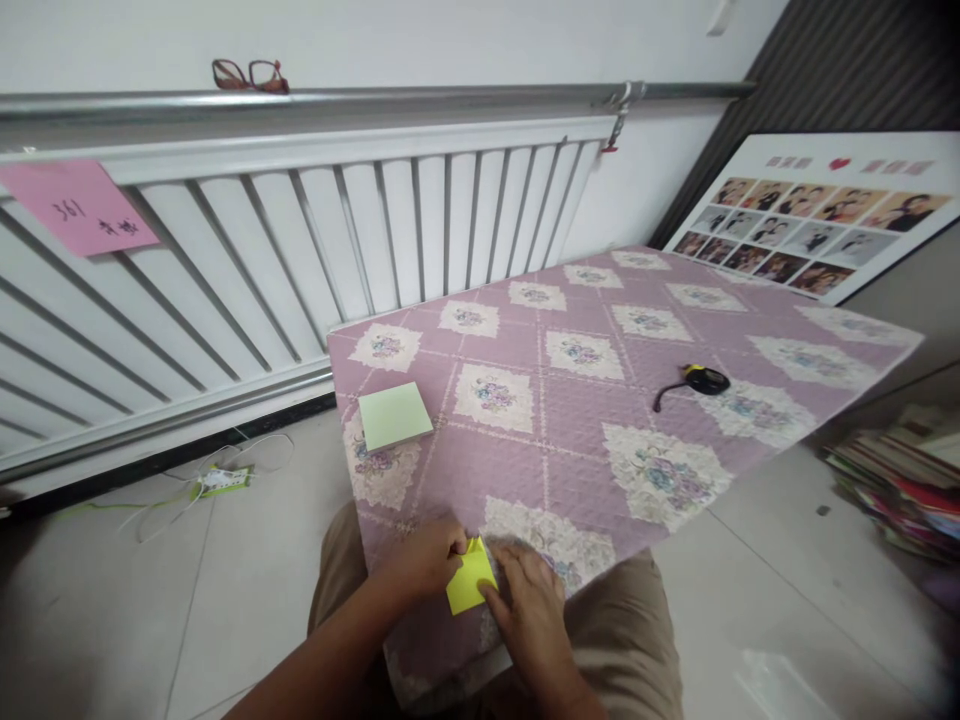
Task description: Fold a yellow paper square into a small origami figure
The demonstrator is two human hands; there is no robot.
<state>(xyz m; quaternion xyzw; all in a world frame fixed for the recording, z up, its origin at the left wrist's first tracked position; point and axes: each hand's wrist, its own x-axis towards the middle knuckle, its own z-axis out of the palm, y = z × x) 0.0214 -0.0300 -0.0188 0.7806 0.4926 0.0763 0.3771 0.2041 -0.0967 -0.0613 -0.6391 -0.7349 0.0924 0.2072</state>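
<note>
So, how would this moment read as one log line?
left hand: pinching yellow paper | right hand: pressing it | surface: purple table

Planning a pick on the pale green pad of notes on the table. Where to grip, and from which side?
Take the pale green pad by its two opposite side edges, coming straight down from above. It lies flat on the purple patterned table cover with bare cover all round it, near the table's left edge and well apart from both hands. As a judgement: a thin flat square gives no other hold.

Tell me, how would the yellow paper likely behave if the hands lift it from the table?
The yellow paper looks thin and folded, so probably light and floppy, holding creases. Both the left hand and the right hand pinch it, so it seems easy to crumple.
</note>
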